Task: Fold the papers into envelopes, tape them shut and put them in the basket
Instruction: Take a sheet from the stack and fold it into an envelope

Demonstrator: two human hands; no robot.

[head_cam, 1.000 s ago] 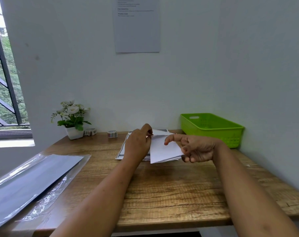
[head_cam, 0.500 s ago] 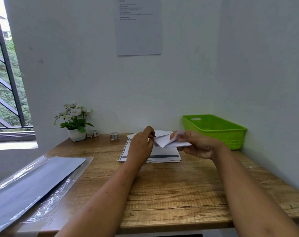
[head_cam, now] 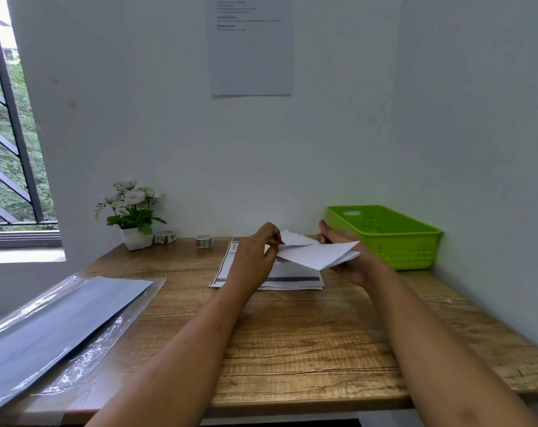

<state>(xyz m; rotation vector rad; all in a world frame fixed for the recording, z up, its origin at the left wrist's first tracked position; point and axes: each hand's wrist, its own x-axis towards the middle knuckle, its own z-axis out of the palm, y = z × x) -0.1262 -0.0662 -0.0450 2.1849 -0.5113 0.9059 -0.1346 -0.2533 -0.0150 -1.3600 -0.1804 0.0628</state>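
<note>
Both hands hold a folded white paper (head_cam: 318, 255) in the air above the stack of printed sheets (head_cam: 292, 280) on the wooden worktop (head_cam: 292, 334). The left hand (head_cam: 255, 257) pinches its left corner between thumb and fingertips; the right hand (head_cam: 348, 257) cups it from beneath and behind. The green basket (head_cam: 385, 238) stands just to the right, against the wall. Two tape rolls (head_cam: 204, 241) sit near a potted flower (head_cam: 132, 211).

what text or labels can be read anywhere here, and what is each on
Sheet taped to the wall: several printed lines, too small and blurred to read.
Printed paper stack on the table: dark bars and marks, no legible words.
Tape rolls: coloured pattern, nothing readable.
Green basket: no label seen.
</note>
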